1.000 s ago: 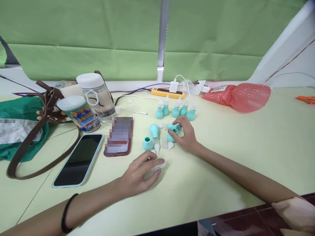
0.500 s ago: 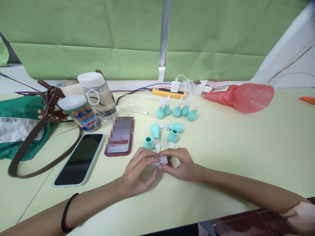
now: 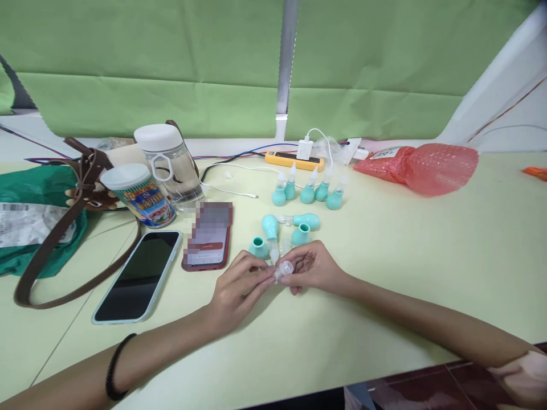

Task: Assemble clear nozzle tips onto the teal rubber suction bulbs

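Fingers of my left hand and right hand meet at centre frame, both pinched shut on one small clear tip, held just above the table.

Step in hand, as I read it: working the clear tip between the two pinches, turning or seating its parts. It is too small to tell whether it is one piece or two.

Next move calls for a bulb with an open mouth. Two stand just above my hands: open teal bulb at left and a second open bulb at right. The mouth is narrow, so the tip must go in straight, with one hand steadying the bulb.

Containers:
- Row of finished bulbs, upper centre: five upright, tips fitted.
- Two tipped bulbs lying on their sides between the row and my hands.
- Clear bottle, upper left, white lid on. Cannot tell what is in it.
- Printed cup just beside it, lidded, contents hidden.
- Red bubble bag, upper right, lying flat, contents not visible.
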Demonstrator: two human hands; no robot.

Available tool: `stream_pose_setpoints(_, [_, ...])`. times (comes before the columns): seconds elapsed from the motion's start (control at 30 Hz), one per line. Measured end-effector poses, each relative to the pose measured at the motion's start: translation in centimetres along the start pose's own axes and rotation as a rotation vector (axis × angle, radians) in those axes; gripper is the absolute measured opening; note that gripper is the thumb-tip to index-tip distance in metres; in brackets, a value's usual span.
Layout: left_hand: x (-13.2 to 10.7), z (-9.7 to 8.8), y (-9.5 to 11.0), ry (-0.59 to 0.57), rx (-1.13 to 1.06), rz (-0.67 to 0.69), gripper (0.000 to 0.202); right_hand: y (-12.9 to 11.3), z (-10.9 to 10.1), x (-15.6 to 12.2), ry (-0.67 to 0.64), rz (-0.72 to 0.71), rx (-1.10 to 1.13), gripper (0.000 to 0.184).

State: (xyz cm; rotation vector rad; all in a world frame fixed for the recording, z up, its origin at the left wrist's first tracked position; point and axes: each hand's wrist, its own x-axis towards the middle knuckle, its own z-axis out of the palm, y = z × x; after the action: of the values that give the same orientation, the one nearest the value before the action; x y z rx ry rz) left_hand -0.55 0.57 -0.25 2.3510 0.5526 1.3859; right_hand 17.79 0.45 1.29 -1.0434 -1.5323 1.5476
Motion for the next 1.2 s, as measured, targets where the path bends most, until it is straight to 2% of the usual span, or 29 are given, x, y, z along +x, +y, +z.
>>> stream_pose_setpoints(0.2, [-0.2,0.0,0.1,0.027,0.167,0.098,0.028,-0.6,0.4,-0.1,0.031,0.053,0.083,0.028])
stream_pose_setpoints(0.33, [0.1,-0.1,0.1,0.037,0.146,0.118,0.026,-0.6,0.3,-0.1,0.047,0.065,0.08,0.031])
stream_pose_setpoints(0.47, [0.6,-0.1,0.1,0.019,0.018,0.059,0.021,-0.6,0.0,0.0,-0.002,0.083,0.046,0.03])
stream_pose_setpoints(0.6, [0.7,-0.1,0.1,-0.038,0.005,0.001,0.017,-0.6,-0.3,0.0,-0.05,0.117,-0.012,0.03])
stream_pose_setpoints(0.67, [0.6,-0.1,0.1,-0.081,0.048,0.028,0.016,-0.7,-0.4,0.0,-0.06,0.123,-0.028,0.029])
stream_pose_setpoints(0.83, [0.4,-0.2,0.3,-0.188,0.225,0.192,0.014,-1.1,-0.2,-0.2,-0.082,0.135,-0.019,0.026])
stream_pose_setpoints(0.93, [0.4,-0.2,0.4,-0.235,0.278,0.209,0.013,-1.3,-0.1,-0.3,-0.086,0.136,-0.008,0.025])
stream_pose_setpoints(1.2, [0.4,-0.1,0.3,-0.198,0.317,0.265,0.018,-1.1,0.2,-0.4,-0.08,0.123,0.024,0.026])
